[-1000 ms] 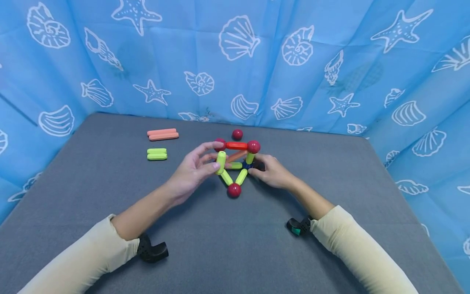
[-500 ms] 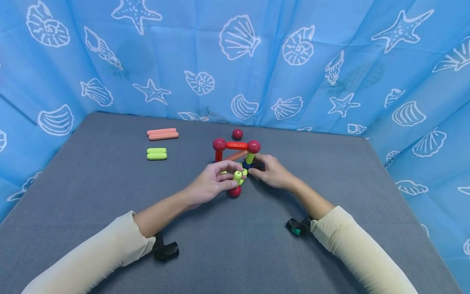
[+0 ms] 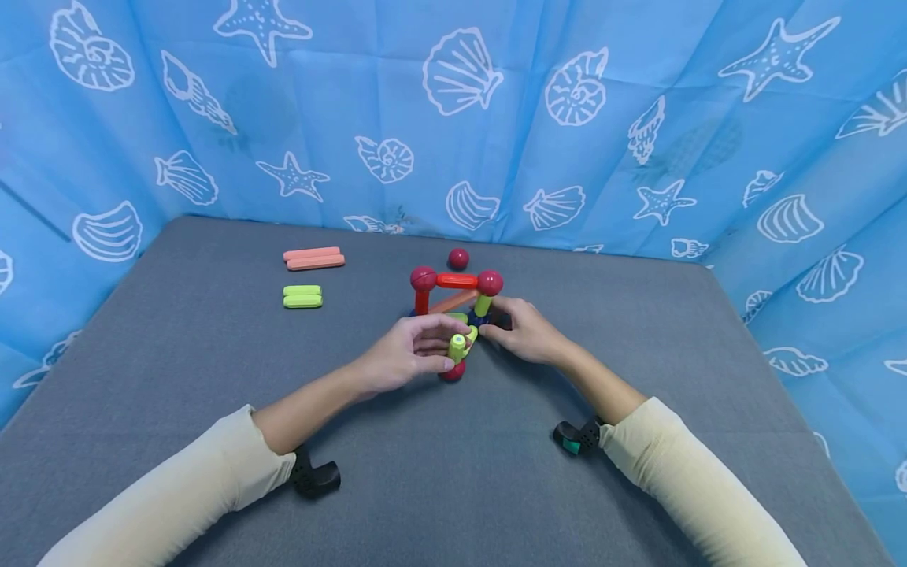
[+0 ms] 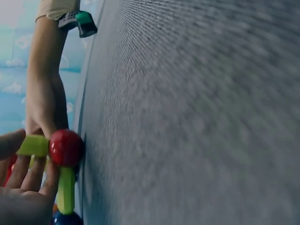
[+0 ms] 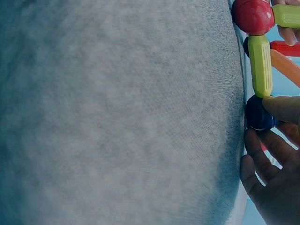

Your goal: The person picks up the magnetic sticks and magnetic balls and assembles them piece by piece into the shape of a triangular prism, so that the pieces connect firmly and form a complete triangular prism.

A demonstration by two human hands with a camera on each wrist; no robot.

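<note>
My left hand (image 3: 397,354) pinches a yellow-green magnetic rod (image 3: 457,348) between thumb and fingers. The rod stands upright, its lower end touching the front red ball (image 4: 66,148). My right hand (image 3: 527,335) holds the dark blue ball (image 5: 259,112) at the structure's right base corner, thumb on one side and fingers on the other. A lying green rod (image 5: 260,65) links that blue ball to the front red one. Behind, two raised red balls, left (image 3: 423,278) and right (image 3: 490,283), are joined by a red rod (image 3: 457,281). My left fingers hide part of the base.
A loose red ball (image 3: 458,259) lies behind the structure. To the left are two salmon rods (image 3: 315,258) and two green rods (image 3: 303,297). The grey table (image 3: 439,472) meets a blue shell-print curtain (image 3: 326,118) at the back.
My left hand has carried the green rod from the structure's left side rightward and toward me, down onto the front red ball. My right hand has stayed on the blue ball.
</note>
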